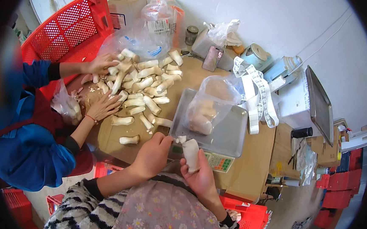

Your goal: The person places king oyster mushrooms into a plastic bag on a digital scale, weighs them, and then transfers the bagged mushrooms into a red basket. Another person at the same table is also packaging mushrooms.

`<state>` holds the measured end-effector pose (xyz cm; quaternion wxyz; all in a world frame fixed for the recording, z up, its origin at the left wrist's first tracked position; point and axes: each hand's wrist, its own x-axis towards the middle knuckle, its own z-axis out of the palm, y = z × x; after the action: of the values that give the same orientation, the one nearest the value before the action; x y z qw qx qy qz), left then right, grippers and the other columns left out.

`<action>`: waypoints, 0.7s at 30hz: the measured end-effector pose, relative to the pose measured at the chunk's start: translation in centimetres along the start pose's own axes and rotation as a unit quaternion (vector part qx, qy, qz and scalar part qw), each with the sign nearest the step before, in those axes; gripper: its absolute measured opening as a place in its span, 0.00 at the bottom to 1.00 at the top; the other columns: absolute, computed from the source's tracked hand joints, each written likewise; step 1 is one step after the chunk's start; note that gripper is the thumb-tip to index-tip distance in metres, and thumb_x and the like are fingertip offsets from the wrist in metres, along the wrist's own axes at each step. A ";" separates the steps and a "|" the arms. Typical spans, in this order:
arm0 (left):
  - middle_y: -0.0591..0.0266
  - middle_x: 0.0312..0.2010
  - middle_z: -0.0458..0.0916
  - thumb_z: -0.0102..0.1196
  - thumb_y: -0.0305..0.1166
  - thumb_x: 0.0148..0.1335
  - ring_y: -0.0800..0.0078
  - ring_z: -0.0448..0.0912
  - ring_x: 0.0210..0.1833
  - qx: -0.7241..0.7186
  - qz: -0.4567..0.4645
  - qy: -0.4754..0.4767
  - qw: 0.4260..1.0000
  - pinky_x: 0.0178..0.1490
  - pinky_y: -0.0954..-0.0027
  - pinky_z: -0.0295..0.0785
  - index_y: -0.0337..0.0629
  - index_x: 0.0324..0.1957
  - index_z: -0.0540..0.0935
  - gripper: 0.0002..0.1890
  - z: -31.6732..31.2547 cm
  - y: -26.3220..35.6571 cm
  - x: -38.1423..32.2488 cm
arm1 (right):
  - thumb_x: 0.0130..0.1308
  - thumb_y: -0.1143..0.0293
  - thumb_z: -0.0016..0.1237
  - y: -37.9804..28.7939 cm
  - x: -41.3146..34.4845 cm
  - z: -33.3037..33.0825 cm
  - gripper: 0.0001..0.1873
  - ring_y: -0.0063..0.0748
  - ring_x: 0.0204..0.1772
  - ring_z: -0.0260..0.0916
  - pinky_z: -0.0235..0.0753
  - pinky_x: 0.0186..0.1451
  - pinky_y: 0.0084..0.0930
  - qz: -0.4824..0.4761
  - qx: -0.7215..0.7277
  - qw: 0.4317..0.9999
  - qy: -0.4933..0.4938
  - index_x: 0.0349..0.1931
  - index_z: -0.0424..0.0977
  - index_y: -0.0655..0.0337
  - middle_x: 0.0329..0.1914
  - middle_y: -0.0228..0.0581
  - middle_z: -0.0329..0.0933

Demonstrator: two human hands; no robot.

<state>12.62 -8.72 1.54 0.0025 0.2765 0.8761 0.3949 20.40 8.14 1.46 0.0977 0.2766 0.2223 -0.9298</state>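
My right hand (pixel 200 176) holds a pale, thick mushroom stem (pixel 191 155), likely king oyster, upright over the scale's front edge. Small pale pieces (pixel 181 139) are at its top. My left hand (pixel 155 154) is closed just left of them, its thumb and finger together; whatever it may grip is hidden. A clear plastic bag (pixel 218 88) with mushrooms (pixel 202 116) inside rests on the metal pan (pixel 230 133) of a digital scale. Left of the scale lies a heap of mushroom stems (pixel 150 83), with a single stem (pixel 129 139) apart near the front.
At the left, a co-worker's two hands (pixel 102 107) touch the heap. A red plastic crate (pixel 68 30) stands behind them. Beyond the scale are a phone (pixel 212 58), strips of printed labels (pixel 258 91) and a white box (pixel 294 103). Another red crate (pixel 252 218) is below the table's edge.
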 end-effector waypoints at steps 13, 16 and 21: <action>0.45 0.32 0.74 0.43 0.37 0.71 0.45 0.75 0.34 -0.049 -0.033 -0.026 0.998 0.36 0.49 0.68 0.35 0.44 0.75 0.14 0.5 1.0 -0.2 | 0.78 0.52 0.32 0.9 -0.1 0.8 0.20 0.25 0.36 0.74 0.76 0.37 0.20 -0.008 -0.092 0.995 -0.024 0.55 0.69 0.55 0.43 0.36 0.77; 0.46 0.33 0.73 0.44 0.32 0.68 0.47 0.76 0.35 -0.010 -0.004 -0.031 0.999 0.36 0.52 0.70 0.34 0.48 0.73 0.13 0.6 0.4 -1.0 | 0.78 0.53 0.32 1.3 -0.3 1.6 0.19 0.24 0.35 0.73 0.74 0.35 0.18 -0.033 -0.128 0.991 -0.004 0.55 0.68 0.55 0.43 0.37 0.76; 0.41 0.39 0.73 0.46 0.22 0.60 0.43 0.75 0.38 0.092 -0.145 -0.081 0.982 0.39 0.53 0.72 0.31 0.52 0.71 0.17 0.1 -0.3 -0.6 | 0.79 0.55 0.32 1.4 -0.1 1.4 0.19 0.23 0.34 0.71 0.73 0.34 0.19 -0.028 -0.179 0.983 -0.040 0.55 0.68 0.58 0.41 0.37 0.75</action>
<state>13.01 -9.10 1.10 0.1049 0.1768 0.9364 0.2843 20.24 6.29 2.03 0.1281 0.2108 0.3888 -0.8877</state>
